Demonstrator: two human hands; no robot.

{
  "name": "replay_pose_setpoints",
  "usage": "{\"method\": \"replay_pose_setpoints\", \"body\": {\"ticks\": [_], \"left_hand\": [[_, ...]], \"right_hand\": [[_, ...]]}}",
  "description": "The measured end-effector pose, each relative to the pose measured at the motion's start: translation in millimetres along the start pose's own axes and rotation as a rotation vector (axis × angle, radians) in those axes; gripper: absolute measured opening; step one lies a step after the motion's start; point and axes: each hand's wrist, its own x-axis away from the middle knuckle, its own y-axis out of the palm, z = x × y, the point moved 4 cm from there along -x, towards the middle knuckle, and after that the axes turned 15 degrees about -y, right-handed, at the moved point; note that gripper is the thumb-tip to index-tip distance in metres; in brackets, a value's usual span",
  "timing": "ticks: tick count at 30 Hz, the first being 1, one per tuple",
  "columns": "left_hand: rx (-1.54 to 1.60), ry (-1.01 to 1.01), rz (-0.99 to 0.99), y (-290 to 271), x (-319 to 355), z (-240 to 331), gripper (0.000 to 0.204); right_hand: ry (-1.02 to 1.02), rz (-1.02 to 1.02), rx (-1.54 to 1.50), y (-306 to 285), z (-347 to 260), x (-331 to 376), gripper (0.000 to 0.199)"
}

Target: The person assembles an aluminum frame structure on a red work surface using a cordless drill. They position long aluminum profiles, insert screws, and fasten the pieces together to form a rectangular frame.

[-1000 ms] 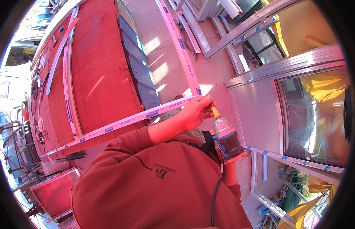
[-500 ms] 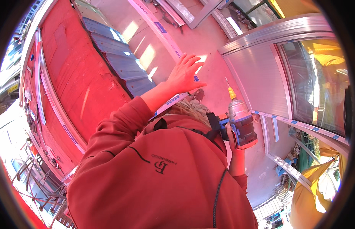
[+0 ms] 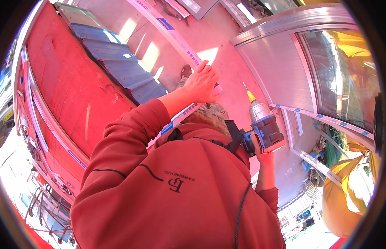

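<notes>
Two hands work above a red sweatshirt that fills the near part of the view. On the right, the right hand wraps its fingers closed around the grip of a grey and blue drill, whose yellow-collared bit points up at the pale wall. Farther up, the left hand closes its fingers on a long metal strip with blue marks, pressing it against that wall. Beyond lie blue corrugated sheets and a metal window frame.
</notes>
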Motion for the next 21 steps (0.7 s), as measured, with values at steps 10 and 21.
{"method": "replay_pose_setpoints", "body": {"ticks": [10, 21], "left_hand": [[0.186, 0.021, 0.089, 7, -3, -7, 0.035], [0.249, 0.038, 0.179, 8, 2, -11, 0.036]], "right_hand": [[0.108, -0.305, -0.032, 11, 3, -47, 0.053], [0.137, -0.394, 0.075, 14, -1, -70, 0.037]]}}
